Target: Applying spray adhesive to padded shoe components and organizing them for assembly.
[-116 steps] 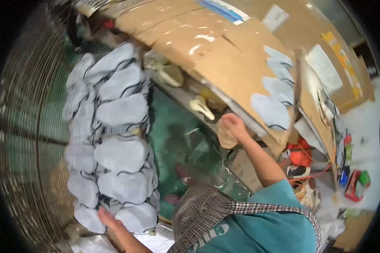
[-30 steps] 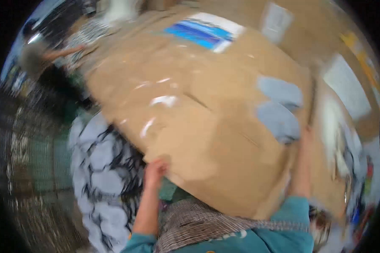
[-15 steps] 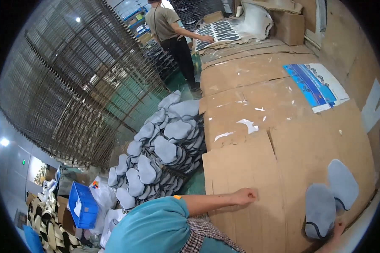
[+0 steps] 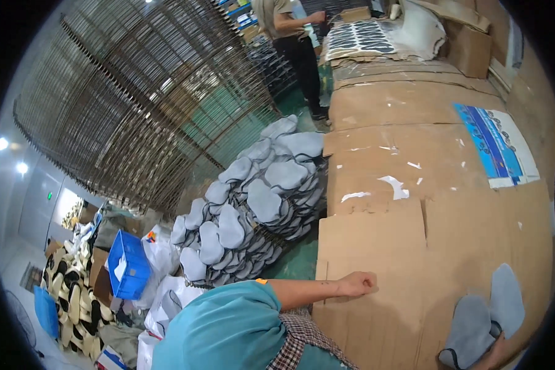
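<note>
Left hand (image 4: 359, 283) over the bare cardboard sheet (image 4: 376, 240), fingers folded in, loosely together; cannot tell if anything is inside. Right hand (image 4: 492, 356) low at the right, against the lower edges of two flat grey pieces; its grip is cut short by the frame, so cannot tell whether it pinches or only touches. The broad grey piece (image 4: 468, 327) and the narrower grey piece (image 4: 507, 298) lie side by side on the cardboard: matte, felt-like perhaps, rounded oblongs with dark curved bands at the lower ends. Beside the table, a heaped pile (image 4: 246, 209) of similar grey shapes, layered, dark-edged. Cardboard creased, scattered with white scraps (image 4: 394, 187). Farther up, a glossy blue-and-white printed sheet (image 4: 496, 145). Thin-barred metal rack (image 4: 148, 105) at left.
</note>
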Action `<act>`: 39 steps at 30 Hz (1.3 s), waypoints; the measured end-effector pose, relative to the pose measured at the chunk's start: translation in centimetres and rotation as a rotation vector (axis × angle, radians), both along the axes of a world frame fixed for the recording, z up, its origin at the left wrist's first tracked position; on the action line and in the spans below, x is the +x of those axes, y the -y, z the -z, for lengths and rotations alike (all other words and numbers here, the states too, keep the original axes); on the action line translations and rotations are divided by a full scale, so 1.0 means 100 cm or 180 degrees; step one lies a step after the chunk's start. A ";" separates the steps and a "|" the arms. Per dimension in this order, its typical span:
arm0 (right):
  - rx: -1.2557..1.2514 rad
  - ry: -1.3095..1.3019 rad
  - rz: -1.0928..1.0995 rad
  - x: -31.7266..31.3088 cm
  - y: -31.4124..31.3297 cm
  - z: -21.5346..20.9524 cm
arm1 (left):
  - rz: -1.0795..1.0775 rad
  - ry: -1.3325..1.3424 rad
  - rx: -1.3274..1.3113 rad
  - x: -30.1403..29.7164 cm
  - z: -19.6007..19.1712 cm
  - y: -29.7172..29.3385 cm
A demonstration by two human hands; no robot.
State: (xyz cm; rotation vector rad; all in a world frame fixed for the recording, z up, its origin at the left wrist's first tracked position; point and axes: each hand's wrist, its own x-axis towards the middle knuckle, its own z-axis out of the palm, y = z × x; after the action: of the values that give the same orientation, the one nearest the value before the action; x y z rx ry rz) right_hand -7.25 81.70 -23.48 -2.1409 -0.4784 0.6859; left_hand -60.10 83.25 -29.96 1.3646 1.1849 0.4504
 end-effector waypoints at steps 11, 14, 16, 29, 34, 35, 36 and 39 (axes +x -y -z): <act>0.0421 0.0985 -0.0937 -0.095 -0.099 -0.107 | -0.0672 -0.0033 0.0130 -0.112 0.015 0.019; 0.0625 0.1405 -0.1262 -0.112 -0.101 -0.152 | -0.1008 0.0141 0.0347 -0.153 0.021 0.036; 0.0570 0.1863 -0.1829 -0.136 -0.143 -0.158 | -0.1292 0.0014 0.0293 -0.198 0.026 0.052; 0.1470 -0.0633 -0.2574 -0.695 -0.359 -0.111 | -0.4275 0.0457 -0.0457 -0.530 0.043 0.172; 0.1386 -0.0190 -0.3217 -0.889 -0.452 -0.025 | -0.5503 0.0623 -0.0392 -0.556 0.036 0.205; 0.1401 -0.0722 -0.3261 -0.943 -0.452 -0.013 | -0.5392 0.0036 -0.0460 -0.560 0.043 0.230; 0.1307 -0.0627 -0.3255 -0.984 -0.454 -0.003 | -0.5223 -0.0515 -0.0535 -0.557 0.052 0.247; 0.1321 -0.0732 -0.3094 -1.051 -0.501 0.035 | -0.5833 -0.0698 -0.0928 -0.526 0.045 0.238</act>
State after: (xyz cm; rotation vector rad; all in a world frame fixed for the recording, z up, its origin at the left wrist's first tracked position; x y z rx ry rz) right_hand -112.32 131.79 -26.95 -1.3328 -1.4207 1.2023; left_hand -112.72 59.47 -34.43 -0.3022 2.3356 1.2852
